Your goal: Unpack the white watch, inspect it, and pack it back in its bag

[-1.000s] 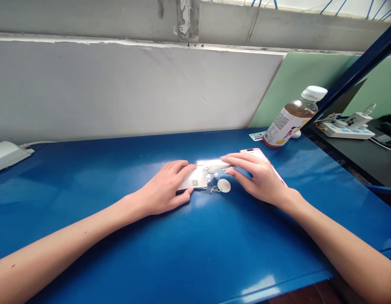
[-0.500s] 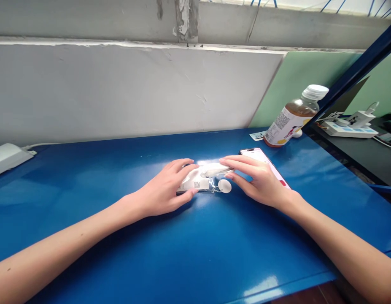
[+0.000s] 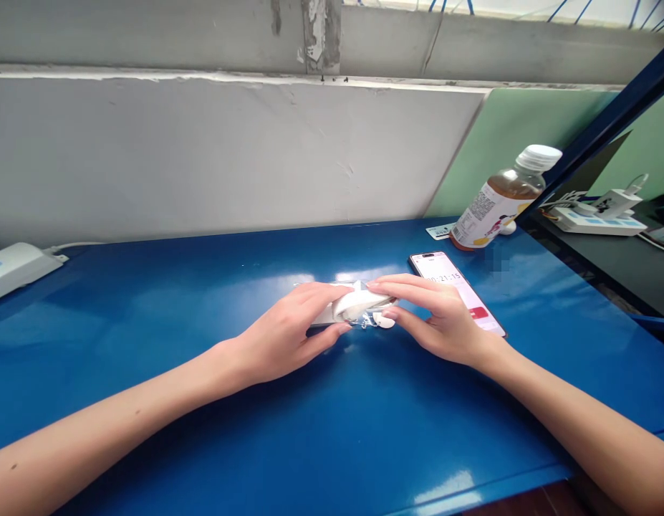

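Note:
A small clear plastic packet (image 3: pixel 358 304) with something white inside lies bunched up on the blue table between my hands. My left hand (image 3: pixel 296 326) grips its left side, fingers over the top and thumb along the near edge. On the other side, my right hand (image 3: pixel 431 308) pinches the right end between fingers and thumb. A round white tag (image 3: pixel 384 319) shows by my right thumb, with a short bead chain beside it. A flat white card or sheet under my left fingers is mostly hidden.
Right of my right hand lies a phone (image 3: pixel 474 304) with its screen lit. Behind it stand a drink bottle (image 3: pixel 493 204) and a small card (image 3: pixel 439 231). White power strips sit at far left (image 3: pixel 23 269) and far right (image 3: pixel 600 221). A wall closes off the table's back.
My left hand has slid right, closer to my right hand. The packet now looks more folded and raised between them, covering more of the white card. More of the phone's screen shows.

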`<state>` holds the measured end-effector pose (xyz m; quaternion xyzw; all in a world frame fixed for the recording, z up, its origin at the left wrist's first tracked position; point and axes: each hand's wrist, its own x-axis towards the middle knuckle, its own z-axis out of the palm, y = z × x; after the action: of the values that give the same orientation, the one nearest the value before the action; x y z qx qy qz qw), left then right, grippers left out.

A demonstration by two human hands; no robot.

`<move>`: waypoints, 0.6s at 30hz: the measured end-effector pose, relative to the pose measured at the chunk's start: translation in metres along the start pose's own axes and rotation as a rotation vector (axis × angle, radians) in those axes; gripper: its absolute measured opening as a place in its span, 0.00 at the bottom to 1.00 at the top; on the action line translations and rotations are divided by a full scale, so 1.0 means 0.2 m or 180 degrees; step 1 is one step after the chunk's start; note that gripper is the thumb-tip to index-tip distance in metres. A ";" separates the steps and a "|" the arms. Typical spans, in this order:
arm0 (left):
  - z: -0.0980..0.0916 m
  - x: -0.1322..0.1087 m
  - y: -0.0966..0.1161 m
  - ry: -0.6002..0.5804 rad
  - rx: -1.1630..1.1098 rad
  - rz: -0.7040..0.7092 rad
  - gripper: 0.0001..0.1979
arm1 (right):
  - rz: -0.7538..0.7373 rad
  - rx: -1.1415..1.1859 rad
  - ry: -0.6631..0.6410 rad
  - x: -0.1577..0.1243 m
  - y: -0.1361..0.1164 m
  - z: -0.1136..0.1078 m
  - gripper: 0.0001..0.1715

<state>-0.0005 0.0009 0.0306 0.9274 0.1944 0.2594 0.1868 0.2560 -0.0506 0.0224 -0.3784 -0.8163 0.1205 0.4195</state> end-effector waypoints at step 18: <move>0.01 0.00 -0.04 -0.0064 0.0345 -0.0328 0.23 | 0.1344 0.0884 0.0261 0.04 -0.01 0.00 0.11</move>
<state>-0.0021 0.0071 0.0241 0.9274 0.2538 0.2292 0.1513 0.2525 -0.0471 0.0290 -0.4837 -0.6771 0.3009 0.4657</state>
